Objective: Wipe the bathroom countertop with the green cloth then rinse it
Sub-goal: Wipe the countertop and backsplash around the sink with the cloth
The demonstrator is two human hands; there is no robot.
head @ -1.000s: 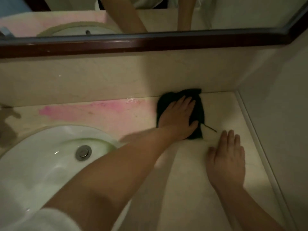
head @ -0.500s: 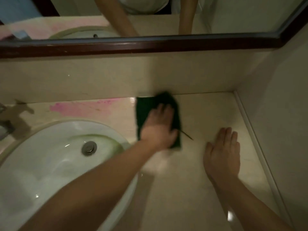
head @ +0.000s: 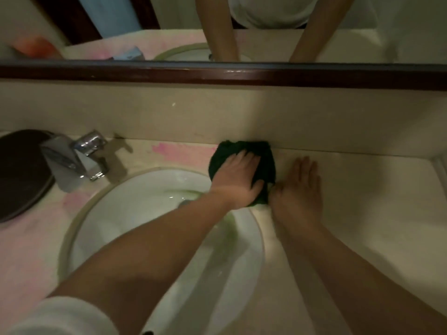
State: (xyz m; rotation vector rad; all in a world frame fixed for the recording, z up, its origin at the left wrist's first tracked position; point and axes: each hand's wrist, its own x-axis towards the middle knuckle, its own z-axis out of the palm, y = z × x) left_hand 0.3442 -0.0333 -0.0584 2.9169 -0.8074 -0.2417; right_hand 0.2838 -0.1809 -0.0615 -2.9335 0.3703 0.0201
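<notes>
The dark green cloth (head: 264,157) lies bunched on the beige countertop (head: 362,201), against the back wall and just right of the sink's far rim. My left hand (head: 238,181) presses flat on top of the cloth and covers most of it. My right hand (head: 300,187) rests palm down on the counter right beside the cloth, fingers spread, its thumb side touching the cloth's lower right edge. A pink smear (head: 181,152) stains the counter left of the cloth, behind the sink.
A white oval sink (head: 135,213) with a greenish streak fills the lower left. A chrome faucet (head: 79,157) stands at its back left, beside a dark round object (head: 19,172). A dark-framed mirror (head: 217,73) runs above the backsplash. A side wall closes the counter on the right.
My left hand has dragged the cloth leftward along the back wall toward the sink. The view has swung left, bringing the faucet in. My right hand now touches the cloth.
</notes>
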